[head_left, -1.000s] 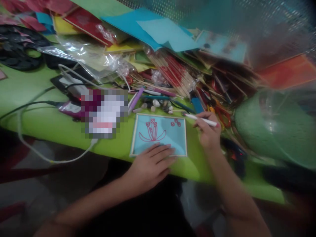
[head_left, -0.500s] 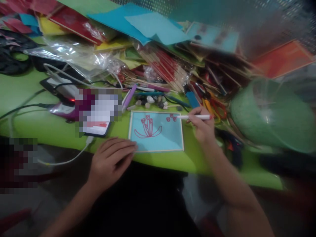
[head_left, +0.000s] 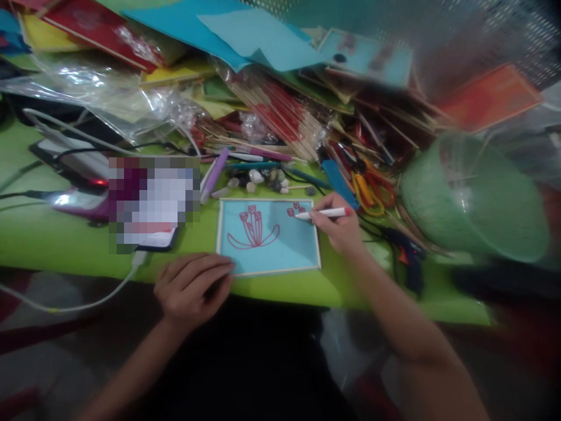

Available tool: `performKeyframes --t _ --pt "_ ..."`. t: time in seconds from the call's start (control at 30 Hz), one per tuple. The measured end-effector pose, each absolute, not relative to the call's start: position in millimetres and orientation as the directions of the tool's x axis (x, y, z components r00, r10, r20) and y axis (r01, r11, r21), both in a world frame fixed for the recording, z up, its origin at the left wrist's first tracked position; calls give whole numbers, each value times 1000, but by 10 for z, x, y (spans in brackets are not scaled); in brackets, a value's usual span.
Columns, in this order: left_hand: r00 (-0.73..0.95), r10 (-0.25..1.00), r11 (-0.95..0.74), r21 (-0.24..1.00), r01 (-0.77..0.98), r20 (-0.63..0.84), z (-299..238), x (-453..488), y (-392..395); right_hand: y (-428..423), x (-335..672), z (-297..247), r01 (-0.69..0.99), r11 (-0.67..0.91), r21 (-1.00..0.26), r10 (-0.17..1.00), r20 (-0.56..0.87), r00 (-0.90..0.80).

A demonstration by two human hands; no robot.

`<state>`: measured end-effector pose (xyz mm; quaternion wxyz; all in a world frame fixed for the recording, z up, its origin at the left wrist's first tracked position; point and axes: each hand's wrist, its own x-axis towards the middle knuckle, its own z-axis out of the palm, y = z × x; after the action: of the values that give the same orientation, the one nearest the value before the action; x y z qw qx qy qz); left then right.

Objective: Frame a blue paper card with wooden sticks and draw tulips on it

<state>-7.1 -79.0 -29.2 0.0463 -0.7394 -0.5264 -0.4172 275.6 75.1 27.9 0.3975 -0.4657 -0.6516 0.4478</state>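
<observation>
A light blue card [head_left: 280, 248] with a thin wooden border lies near the front edge of the green table [head_left: 52, 240]. Red flowers are drawn on it. My right hand [head_left: 339, 231] is closed on a white marker [head_left: 324, 213], its tip touching the small red shapes at the card's top right. My left hand [head_left: 193, 289] rests at the card's lower left corner, fingers curled together and pressing on the table edge, holding nothing that I can see.
A pile of coloured paper [head_left: 258, 38], wooden sticks [head_left: 284, 123], pens and small pebbles [head_left: 263, 178] crowds the table behind the card. Scissors [head_left: 370, 187] and a green net-covered bowl [head_left: 473, 199] sit to the right. Cables [head_left: 65, 304] and a phone lie at left.
My left hand slid off the card's bottom edge to its lower left corner. My right hand moved the marker left, so its tip now rests on the card's top right drawing.
</observation>
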Motion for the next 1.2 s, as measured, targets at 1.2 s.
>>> performKeyframes --t 1.2 --pt "131 690 -465 297 834 712 -295 -66 -750 748 2773 329 335 185 -924 958 93 -272"
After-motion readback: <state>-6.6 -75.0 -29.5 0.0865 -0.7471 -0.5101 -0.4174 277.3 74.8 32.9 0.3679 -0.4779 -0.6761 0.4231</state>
